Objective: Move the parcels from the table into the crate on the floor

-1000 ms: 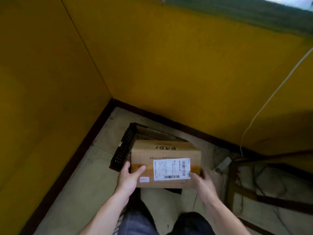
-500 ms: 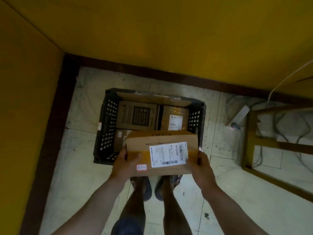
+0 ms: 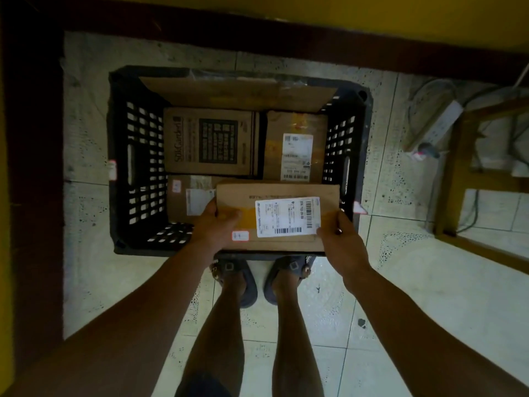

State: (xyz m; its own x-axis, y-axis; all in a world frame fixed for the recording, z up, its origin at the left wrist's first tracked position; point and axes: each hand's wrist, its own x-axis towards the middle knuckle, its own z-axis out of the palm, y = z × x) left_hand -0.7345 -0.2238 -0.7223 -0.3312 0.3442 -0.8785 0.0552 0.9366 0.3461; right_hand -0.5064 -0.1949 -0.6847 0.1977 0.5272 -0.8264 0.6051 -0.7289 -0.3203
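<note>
View down from head height onto a pale tiled floor (image 3: pixel 429 310). A black plastic crate (image 3: pixel 137 167) w/ slotted walls sits on it, in the corner of a yellow wall. A wooden frame (image 3: pixel 452 173) stands on the floor to the R of the crate, well apart from it. A flat cardboard sheet (image 3: pixel 237 94) leans along the crate's far wall.

The parcel (image 3: pixel 272 190), a brown box w/ a white barcode label (image 3: pixel 287 216) facing up, is held level over the crate's near R part, above the near rim. Can't tell if it touches anything below.

Inside the crate are a printed box (image 3: pixel 211 141) far L, a labelled box (image 3: pixel 296 144) far R just beside it, and a third box (image 3: pixel 189 199) near L, partly under the held parcel.

L hand (image 3: pixel 214 227) grips the parcel's L end, thumb on its top face. R hand (image 3: pixel 340 242) grips the R end, fingers curled at the edge by the label.

A power strip (image 3: pixel 435 124) lies beyond the crate's R side. Two feet in sandals (image 3: pixel 243 282) stand just outside the crate's near rim.
</note>
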